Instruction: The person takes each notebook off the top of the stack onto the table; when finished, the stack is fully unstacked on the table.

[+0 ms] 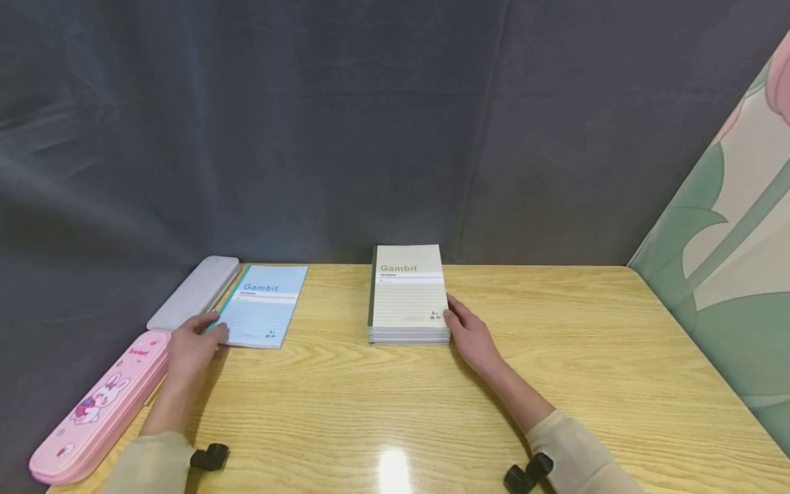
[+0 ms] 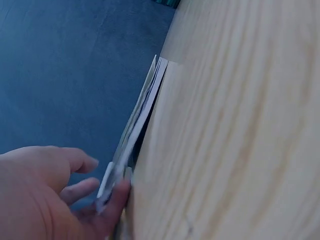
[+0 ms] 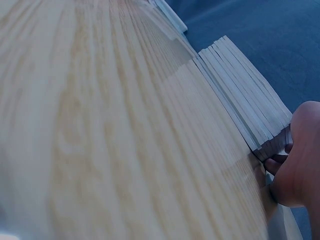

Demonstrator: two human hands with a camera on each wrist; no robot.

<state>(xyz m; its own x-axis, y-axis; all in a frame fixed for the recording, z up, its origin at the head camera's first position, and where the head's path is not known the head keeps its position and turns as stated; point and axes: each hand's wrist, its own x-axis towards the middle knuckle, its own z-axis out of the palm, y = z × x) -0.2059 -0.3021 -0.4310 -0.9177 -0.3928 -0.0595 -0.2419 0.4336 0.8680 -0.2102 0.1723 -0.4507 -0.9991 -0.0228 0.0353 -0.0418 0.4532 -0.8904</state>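
On the left of the table lies a light-blue notebook marked "Gambit", with a teal spine. My left hand pinches its near left corner; in the left wrist view the page edges show beside the fingers, with a dark gap under them. Toward the back middle stands a stack of notebooks, a cream one with a dark spine on top. My right hand grips the stack's near right corner, thumb at the upper edge. Several layered page edges show in the right wrist view, the fingers curled at their low corner.
A pink pencil case with a rabbit picture lies along the left edge. Behind it is a pale grey case, close to the blue notebook. A dark curtain hangs behind the wooden table; a floral panel stands at the right.
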